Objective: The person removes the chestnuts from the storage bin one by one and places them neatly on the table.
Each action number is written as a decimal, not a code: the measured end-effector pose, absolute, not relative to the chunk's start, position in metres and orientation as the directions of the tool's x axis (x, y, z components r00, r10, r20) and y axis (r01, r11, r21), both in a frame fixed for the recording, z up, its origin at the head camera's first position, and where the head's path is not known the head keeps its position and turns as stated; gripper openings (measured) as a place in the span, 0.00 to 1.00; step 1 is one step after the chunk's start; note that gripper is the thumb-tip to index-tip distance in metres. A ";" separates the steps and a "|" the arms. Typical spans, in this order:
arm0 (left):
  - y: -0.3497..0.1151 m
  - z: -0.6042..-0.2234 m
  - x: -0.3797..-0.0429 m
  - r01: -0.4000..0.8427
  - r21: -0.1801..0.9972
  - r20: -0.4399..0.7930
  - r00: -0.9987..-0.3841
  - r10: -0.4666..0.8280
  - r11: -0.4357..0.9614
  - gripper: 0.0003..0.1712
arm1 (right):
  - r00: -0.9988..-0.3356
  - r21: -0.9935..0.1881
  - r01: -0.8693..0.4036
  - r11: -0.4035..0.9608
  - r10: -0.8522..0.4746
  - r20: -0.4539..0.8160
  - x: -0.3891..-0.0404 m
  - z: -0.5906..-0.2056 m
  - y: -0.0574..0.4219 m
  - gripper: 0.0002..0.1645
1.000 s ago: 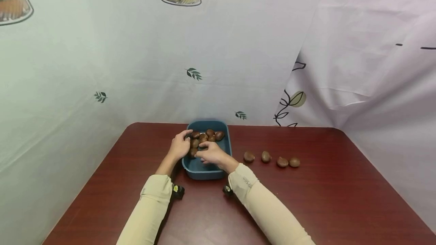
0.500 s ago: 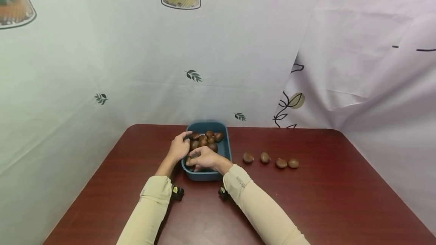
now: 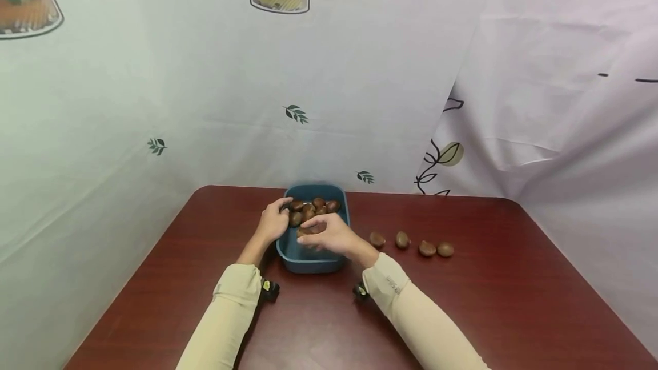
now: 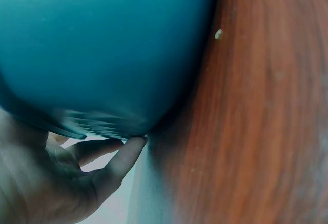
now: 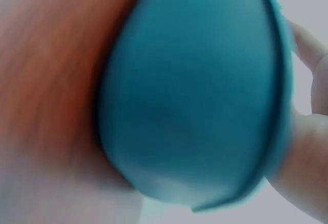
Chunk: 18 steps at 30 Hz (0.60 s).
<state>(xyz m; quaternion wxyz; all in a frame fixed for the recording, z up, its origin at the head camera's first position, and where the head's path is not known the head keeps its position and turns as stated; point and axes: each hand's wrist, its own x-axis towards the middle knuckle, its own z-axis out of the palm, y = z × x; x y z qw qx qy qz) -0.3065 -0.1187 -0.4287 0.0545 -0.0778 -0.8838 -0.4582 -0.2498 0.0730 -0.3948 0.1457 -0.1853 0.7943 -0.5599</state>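
A blue plastic basket (image 3: 308, 266) sits at the far middle of the table, with several glossy brown chestnuts (image 3: 308, 212) gathered toward its far end. My left hand (image 3: 272, 222) grips the basket's left side; in the left wrist view its thumb presses the outer wall below the rim. My right hand (image 3: 333, 234) is over the near half of the basket, pinching one chestnut (image 3: 303, 232) between thumb and fingers. In the right wrist view the hand (image 5: 312, 131) is partly behind the blue wall, and its fingertips are hidden.
To the right of the basket, several chestnuts (image 3: 427, 248) lie in a loose row on the reddish-brown wooden table (image 3: 493, 296). A pale printed cloth (image 3: 231, 73) hangs behind and beside the table.
My right hand reached to the basket's near left, then rose and moved back right with a chestnut between its fingers. The left hand stayed on the basket.
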 end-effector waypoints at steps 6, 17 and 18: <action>-0.120 -0.429 -0.309 0.177 0.803 0.147 -0.984 0.098 0.569 0.25 | -0.897 -0.905 -0.233 0.355 -0.438 0.059 -0.237 -0.381 0.111 0.22; -0.122 -0.431 -0.309 0.179 0.801 0.152 -0.984 0.094 0.571 0.25 | -0.932 -0.884 -0.223 0.412 -0.354 0.070 -0.215 -0.370 0.175 0.21; -0.122 -0.430 -0.309 0.179 0.801 0.153 -0.984 0.092 0.572 0.25 | -0.932 -0.883 -0.222 0.414 -0.355 0.068 -0.215 -0.371 0.180 0.21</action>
